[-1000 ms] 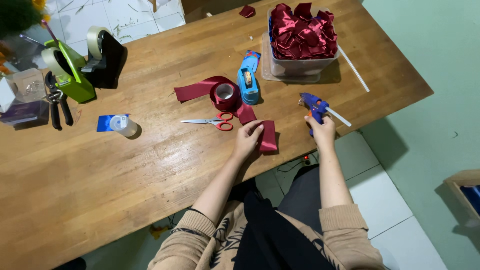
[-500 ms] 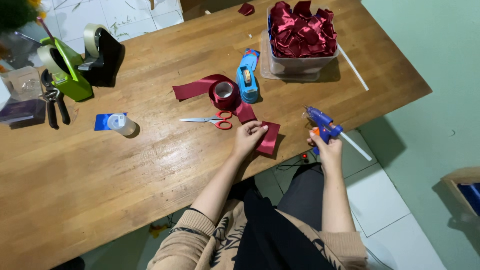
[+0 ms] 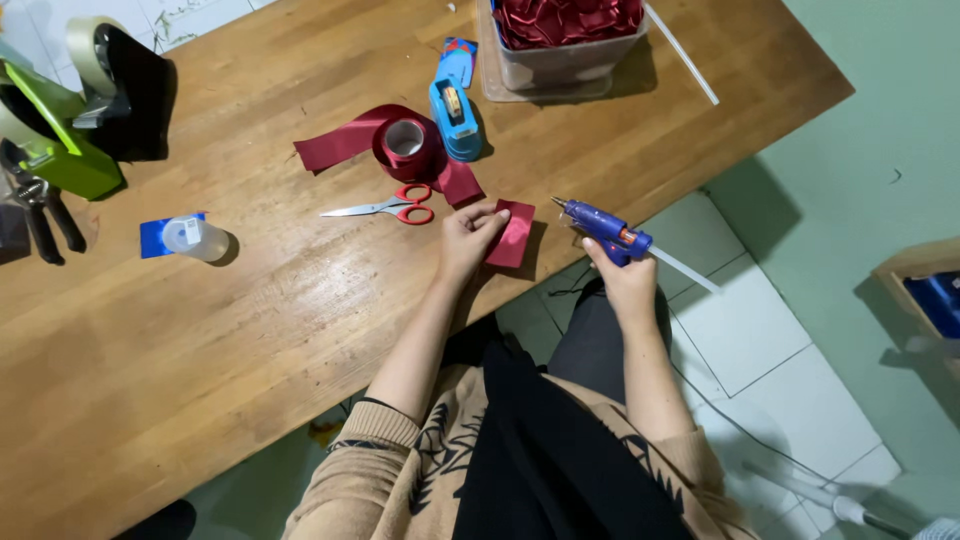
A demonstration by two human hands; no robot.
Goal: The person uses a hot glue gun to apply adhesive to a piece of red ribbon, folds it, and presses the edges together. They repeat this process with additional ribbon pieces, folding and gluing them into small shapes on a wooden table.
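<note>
My left hand (image 3: 466,238) presses down a dark red square of ribbon (image 3: 513,234) near the front edge of the wooden table (image 3: 250,330). My right hand (image 3: 620,282) grips a blue glue gun (image 3: 604,229) with a white glue stick out the back; its nozzle points left toward the ribbon piece, a short way from it. A roll of dark red ribbon (image 3: 403,143) with a loose tail lies just beyond, with red-handled scissors (image 3: 390,207) beside it.
A blue tape dispenser (image 3: 455,104) sits by a clear tub of red ribbon pieces (image 3: 565,35). At the left stand a green and a black tape dispenser (image 3: 90,100), pliers (image 3: 40,205) and a small clear bottle (image 3: 193,238). A white stick (image 3: 682,52) lies at the right.
My right hand has brought the glue gun from off the table edge back toward the ribbon piece. The left hand has stayed on the ribbon piece. The camera view has shifted.
</note>
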